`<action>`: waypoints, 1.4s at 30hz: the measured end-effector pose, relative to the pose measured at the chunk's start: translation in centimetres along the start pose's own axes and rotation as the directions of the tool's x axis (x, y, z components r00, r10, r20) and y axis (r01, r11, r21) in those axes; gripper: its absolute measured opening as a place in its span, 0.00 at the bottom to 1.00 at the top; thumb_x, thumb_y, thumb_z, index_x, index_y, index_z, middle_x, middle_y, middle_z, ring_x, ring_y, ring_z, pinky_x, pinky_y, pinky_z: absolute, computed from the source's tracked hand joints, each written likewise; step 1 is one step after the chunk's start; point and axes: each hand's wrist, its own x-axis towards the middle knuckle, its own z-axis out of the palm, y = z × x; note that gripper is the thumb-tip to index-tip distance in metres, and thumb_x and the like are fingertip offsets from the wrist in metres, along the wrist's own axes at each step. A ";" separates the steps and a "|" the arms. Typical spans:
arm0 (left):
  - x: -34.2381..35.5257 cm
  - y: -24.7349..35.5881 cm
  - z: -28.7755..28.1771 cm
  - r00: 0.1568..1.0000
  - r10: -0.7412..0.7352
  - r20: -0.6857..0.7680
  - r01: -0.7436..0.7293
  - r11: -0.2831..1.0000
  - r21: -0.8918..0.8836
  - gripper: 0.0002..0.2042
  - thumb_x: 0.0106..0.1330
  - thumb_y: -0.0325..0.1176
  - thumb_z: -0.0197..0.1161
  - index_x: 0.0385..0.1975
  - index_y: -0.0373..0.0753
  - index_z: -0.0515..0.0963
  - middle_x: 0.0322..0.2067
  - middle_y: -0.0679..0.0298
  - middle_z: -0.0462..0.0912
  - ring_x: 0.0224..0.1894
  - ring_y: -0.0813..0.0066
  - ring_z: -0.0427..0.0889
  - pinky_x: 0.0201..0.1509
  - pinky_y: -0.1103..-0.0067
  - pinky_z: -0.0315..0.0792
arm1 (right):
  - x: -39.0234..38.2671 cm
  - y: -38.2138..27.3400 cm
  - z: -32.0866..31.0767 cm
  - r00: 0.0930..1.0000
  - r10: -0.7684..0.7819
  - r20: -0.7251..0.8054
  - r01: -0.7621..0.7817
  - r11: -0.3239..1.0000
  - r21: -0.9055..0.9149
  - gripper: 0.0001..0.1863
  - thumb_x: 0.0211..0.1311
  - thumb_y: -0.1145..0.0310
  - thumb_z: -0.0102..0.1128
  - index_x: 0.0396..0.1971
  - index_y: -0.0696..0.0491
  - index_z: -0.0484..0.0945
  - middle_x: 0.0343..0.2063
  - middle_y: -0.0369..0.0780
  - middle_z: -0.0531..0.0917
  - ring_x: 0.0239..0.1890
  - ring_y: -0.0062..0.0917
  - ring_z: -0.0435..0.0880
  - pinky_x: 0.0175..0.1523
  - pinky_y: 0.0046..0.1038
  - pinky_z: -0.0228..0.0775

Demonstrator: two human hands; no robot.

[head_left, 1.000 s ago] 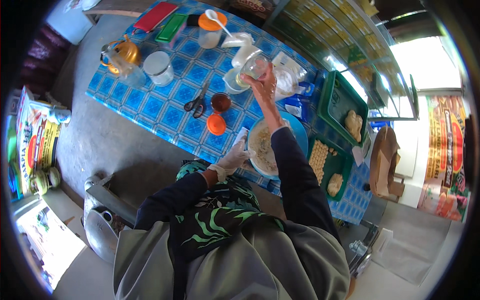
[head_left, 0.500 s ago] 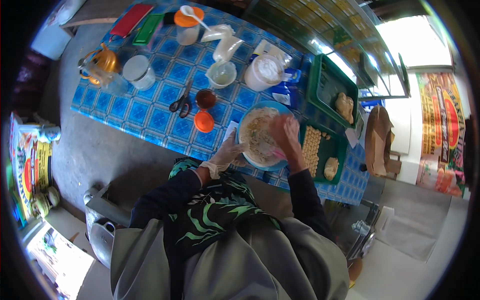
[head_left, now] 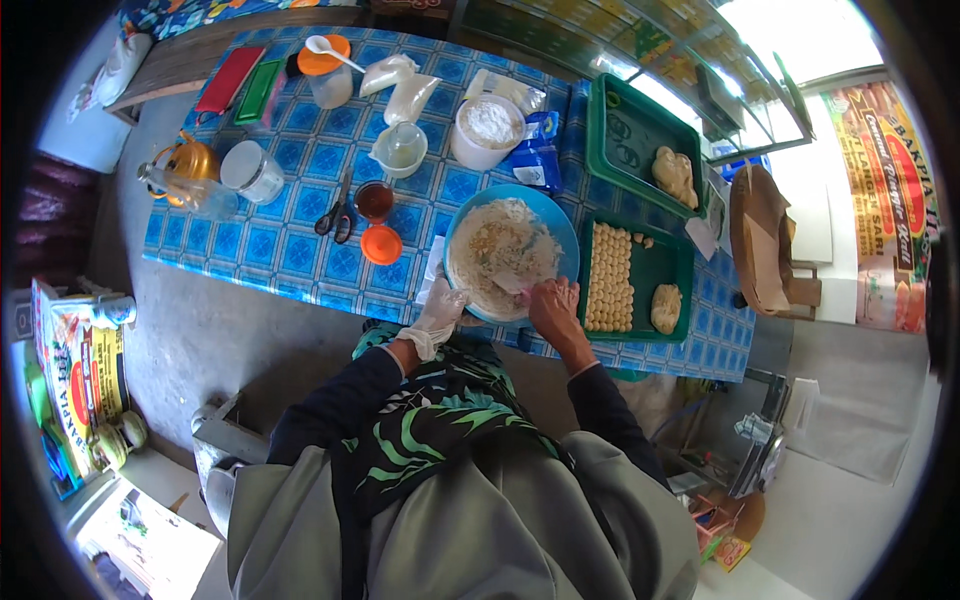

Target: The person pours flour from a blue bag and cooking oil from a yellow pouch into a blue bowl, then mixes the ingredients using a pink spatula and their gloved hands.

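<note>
A blue bowl (head_left: 568, 240) stands at the table's near edge, holding a crumbly floury mixture (head_left: 505, 245) with yellowish patches. In a translucent glove, my left hand (head_left: 440, 306) grips the bowl's near left rim. My bare right hand (head_left: 555, 308) is closed at the near right rim around a pale pink spatula (head_left: 512, 284), whose blade dips into the mixture. The fingers hide most of its handle. Just right of the bowl, a green tray (head_left: 655, 245) carries rows of small dough balls (head_left: 609, 280) and a larger dough lump (head_left: 666, 308).
Behind the bowl stand a white tub of flour (head_left: 488, 130) and a blue packet (head_left: 538, 150). Another green tray (head_left: 640, 125) holds a dough lump (head_left: 675, 177). Scissors (head_left: 335, 220), an orange lid (head_left: 381, 244) and a glass bottle (head_left: 190, 190) lie to the left.
My right hand, blurred above the bowl's right side before, has come down to the near right rim and closed on the spatula. My left hand stays at the rim. The whole view has shifted.
</note>
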 end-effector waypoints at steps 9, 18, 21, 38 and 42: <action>-1.3 -0.2 0.3 0.995 0.089 -0.047 -0.090 0.996 -0.017 0.36 0.59 0.22 0.55 0.66 0.42 0.44 0.54 0.54 0.70 0.50 0.59 0.78 0.38 0.63 0.83 | 5.0 4.6 -0.7 0.979 0.202 -0.006 -0.197 0.960 0.197 0.03 0.48 0.72 0.54 0.21 0.54 0.74 0.20 0.48 0.78 0.26 0.45 0.78 0.30 0.44 0.67; -1.1 1.0 -0.3 0.991 -0.097 -0.097 0.105 0.991 0.077 0.24 0.62 0.27 0.55 0.57 0.32 0.58 0.50 0.54 0.73 0.46 0.62 0.79 0.37 0.64 0.84 | 12.5 2.5 2.6 0.840 -0.539 0.063 0.480 0.792 0.378 0.05 0.50 0.72 0.54 0.23 0.53 0.80 0.25 0.44 0.82 0.32 0.39 0.83 0.35 0.41 0.72; -0.9 0.7 -0.5 0.996 0.000 -0.089 0.017 0.982 0.190 0.22 0.62 0.27 0.56 0.55 0.31 0.62 0.47 0.55 0.75 0.44 0.63 0.80 0.36 0.66 0.85 | 12.6 4.5 0.2 0.816 -0.459 0.352 0.429 0.888 0.164 0.06 0.49 0.70 0.56 0.22 0.54 0.81 0.25 0.44 0.82 0.30 0.38 0.83 0.35 0.41 0.74; 0.1 -0.8 -0.8 0.966 0.254 -0.052 -0.243 0.957 0.156 0.42 0.59 0.28 0.62 0.70 0.37 0.42 0.64 0.56 0.60 0.64 0.67 0.62 0.71 0.75 0.51 | 11.3 7.8 -3.1 0.888 -0.236 0.396 0.315 0.937 -0.148 0.07 0.45 0.66 0.59 0.18 0.50 0.84 0.20 0.41 0.83 0.24 0.35 0.84 0.25 0.37 0.73; 1.0 -1.5 -0.5 0.872 0.489 0.018 -0.472 0.831 0.293 0.41 0.61 0.25 0.59 0.71 0.37 0.39 0.68 0.58 0.49 0.70 0.69 0.50 0.71 0.77 0.49 | 5.2 7.2 4.3 0.813 -0.186 0.551 0.161 0.982 0.095 0.08 0.48 0.64 0.59 0.21 0.52 0.84 0.23 0.44 0.83 0.26 0.38 0.84 0.29 0.38 0.75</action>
